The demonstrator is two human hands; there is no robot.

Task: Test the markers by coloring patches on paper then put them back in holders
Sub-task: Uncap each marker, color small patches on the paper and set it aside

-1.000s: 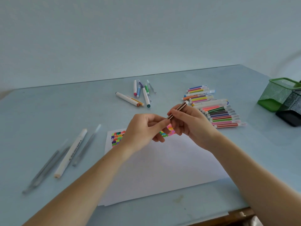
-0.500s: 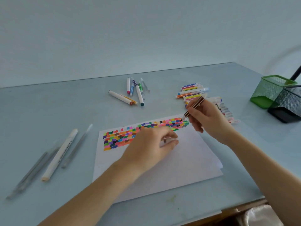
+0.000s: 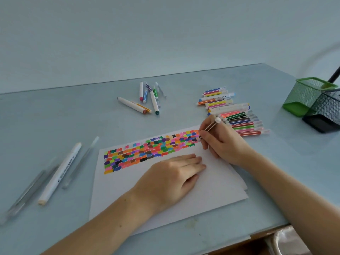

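A white sheet of paper lies in front of me with a band of many small colored patches across its top. My right hand grips a brown striped marker, tip down at the band's right end. My left hand rests flat on the paper, fingers together; whether the cap is under it is hidden. A row of striped markers lies just behind my right hand. A green mesh holder and a black mesh holder stand at the far right.
A loose group of markers lies at the back center. A thick white marker and several clear pen barrels lie on the left. The table's front edge runs near my right forearm.
My hands pulled apart from the marker. The left hand went down flat onto the paper. The right hand turned the marker and brought its tip to the patch band's right end.
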